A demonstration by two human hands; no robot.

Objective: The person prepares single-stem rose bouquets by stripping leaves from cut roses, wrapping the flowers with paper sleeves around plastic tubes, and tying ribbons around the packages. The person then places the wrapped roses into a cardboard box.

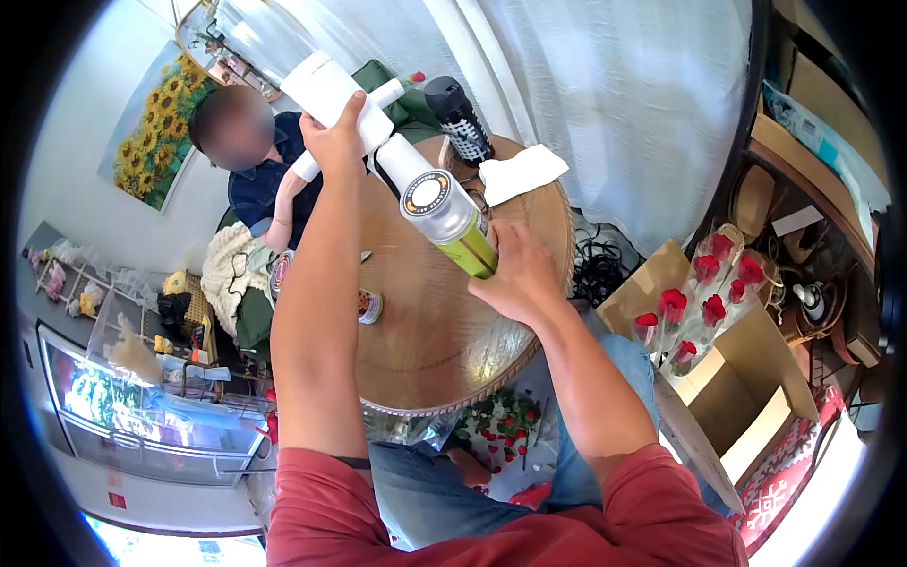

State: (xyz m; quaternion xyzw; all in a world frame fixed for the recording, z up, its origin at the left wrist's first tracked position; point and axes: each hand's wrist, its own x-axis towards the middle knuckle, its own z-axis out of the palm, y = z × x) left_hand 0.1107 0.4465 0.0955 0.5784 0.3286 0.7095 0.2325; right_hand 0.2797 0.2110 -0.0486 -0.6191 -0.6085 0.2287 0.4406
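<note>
My left hand (335,142) is wrapped round a white box-like object (331,90) held up above the far side of the round wooden table (430,354). Lower and to the right, my right hand (520,269) grips a clear container with a green label (465,248); its round lid bears a black ring label. A white cylinder (403,163) lies behind that container, touching or close to it. The black patterned bottle (458,118) stands behind, beside a white cloth (522,174). A small labelled can (369,305) is on the table near my left forearm.
Across the table sits a person (269,175) in a dark blue shirt. At the right, a cardboard box (746,387) stands by wrapped red roses (707,269). Red flowers and leaves (501,430) lie on the floor below the table edge. White curtains hang behind.
</note>
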